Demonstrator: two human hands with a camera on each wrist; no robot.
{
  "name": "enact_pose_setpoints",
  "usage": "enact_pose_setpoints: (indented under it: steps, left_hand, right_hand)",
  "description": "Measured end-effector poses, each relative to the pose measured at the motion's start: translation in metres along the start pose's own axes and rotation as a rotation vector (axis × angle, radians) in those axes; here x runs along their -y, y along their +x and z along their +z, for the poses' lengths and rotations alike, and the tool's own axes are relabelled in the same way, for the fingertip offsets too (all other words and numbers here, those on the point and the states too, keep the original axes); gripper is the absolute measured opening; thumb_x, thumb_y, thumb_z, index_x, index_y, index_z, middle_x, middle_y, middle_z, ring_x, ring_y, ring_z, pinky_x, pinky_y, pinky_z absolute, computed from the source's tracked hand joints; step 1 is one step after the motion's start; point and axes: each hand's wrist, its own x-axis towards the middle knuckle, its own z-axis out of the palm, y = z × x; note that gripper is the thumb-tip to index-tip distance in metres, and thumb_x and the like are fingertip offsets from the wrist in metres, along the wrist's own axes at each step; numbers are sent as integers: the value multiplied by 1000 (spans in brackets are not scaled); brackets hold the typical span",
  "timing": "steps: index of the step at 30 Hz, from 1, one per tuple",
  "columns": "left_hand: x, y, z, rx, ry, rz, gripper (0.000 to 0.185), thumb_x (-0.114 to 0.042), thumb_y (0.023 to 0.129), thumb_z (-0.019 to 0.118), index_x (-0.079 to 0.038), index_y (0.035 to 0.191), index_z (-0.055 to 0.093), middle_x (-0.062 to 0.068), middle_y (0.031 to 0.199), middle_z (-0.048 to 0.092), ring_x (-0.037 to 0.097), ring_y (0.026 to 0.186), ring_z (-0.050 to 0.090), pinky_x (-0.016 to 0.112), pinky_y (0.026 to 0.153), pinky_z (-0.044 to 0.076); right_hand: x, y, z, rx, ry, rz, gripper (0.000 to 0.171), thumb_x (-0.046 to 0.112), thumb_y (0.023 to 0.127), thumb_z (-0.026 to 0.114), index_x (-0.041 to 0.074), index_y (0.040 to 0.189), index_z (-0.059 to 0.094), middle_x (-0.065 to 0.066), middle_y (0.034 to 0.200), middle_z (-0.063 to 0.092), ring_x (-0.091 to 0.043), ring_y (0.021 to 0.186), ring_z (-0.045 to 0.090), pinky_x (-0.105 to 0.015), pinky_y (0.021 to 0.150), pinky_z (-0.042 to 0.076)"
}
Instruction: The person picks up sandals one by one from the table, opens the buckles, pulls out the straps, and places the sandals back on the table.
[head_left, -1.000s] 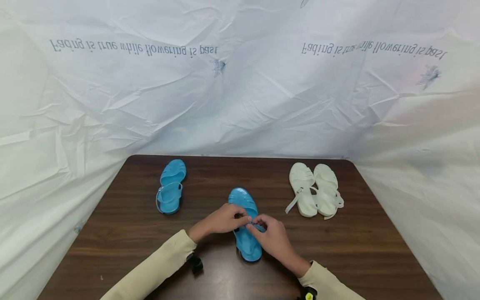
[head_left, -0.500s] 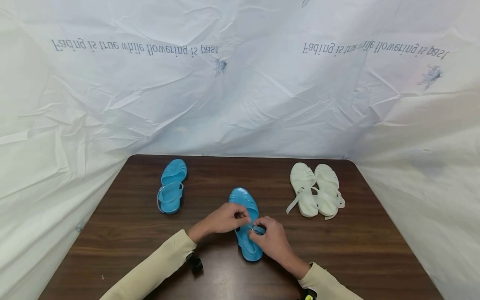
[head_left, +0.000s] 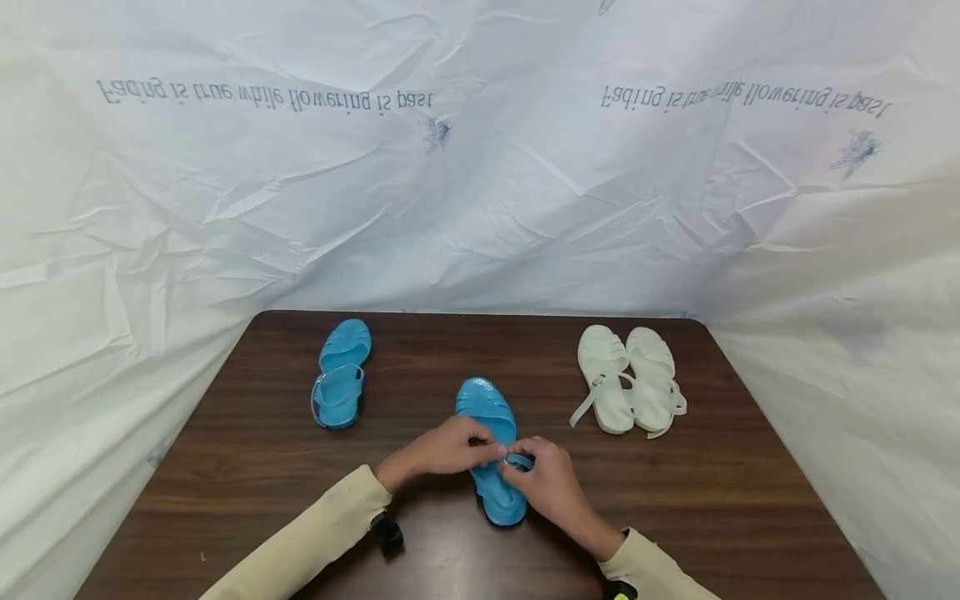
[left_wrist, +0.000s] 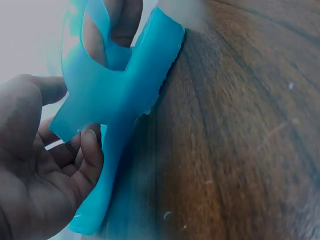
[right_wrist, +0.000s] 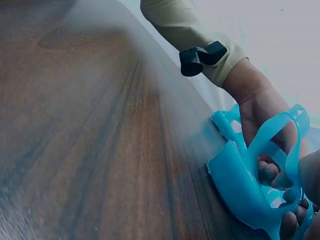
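Note:
A blue sandal [head_left: 483,402] lies in the middle of the dark table, toe pointing away from me. My right hand [head_left: 551,479] pinches its ankle strap [head_left: 521,461] near a small metal buckle. From the other side, my left hand [head_left: 453,446] reaches across the sandal, thumb and forefinger pinched together at the strap's buckle end. In the left wrist view, the left fingers [left_wrist: 91,155] curl behind the sandal's side tab [left_wrist: 75,117]. The strap loop [right_wrist: 270,127] arches up over the heel in the right wrist view, with fingertips of both hands inside and beside it.
Another blue sandal [head_left: 339,400] lies at the back left, its strap looped over the heel. A pair of white sandals [head_left: 603,358] stands side by side at the back right, one strap end hanging loose. White sheeting [head_left: 480,200] hangs behind the wooden table [head_left: 240,467].
The right hand drew the strap slightly back from the left fingertips, showing the buckle. Since then the left thumb and forefinger have come right and down to meet it again. The sandal stays put.

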Motion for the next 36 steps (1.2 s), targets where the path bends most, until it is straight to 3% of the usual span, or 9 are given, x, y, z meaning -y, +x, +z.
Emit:
enact_pose_setpoints:
  steps: [6,24,31,36]
  left_hand:
    - [1,-1,0,-4,-56,-16,20,-28,104,63,-22,88,73,-8,73,61,3,60,50,21,58,45]
    - [-4,-1,4,-91,-57,-33,19,-23,104,62,-18,88,72,-8,78,68,8,72,66,27,66,56]
    - [-1,-11,-1,-107,-125,-73,18,-19,105,60,-12,94,72,-2,84,70,10,75,71,30,68,59]
    - [-3,-17,-5,-82,-107,-75,19,-19,106,58,-10,98,73,0,88,72,11,79,70,30,68,58]
  right_hand:
    - [-2,0,2,-36,20,-18,10,16,85,84,15,93,78,7,88,70,-4,79,63,-22,67,53]
    - [-7,-2,2,-85,84,29,15,17,84,85,13,98,80,5,91,76,-5,84,68,-22,70,55]
    - [-10,-8,-5,-97,111,107,15,20,84,86,13,97,81,4,92,76,-7,85,68,-23,71,55]
    - [-9,-10,-7,-69,114,118,14,21,84,86,14,95,81,5,90,77,-7,85,69,-23,71,55]
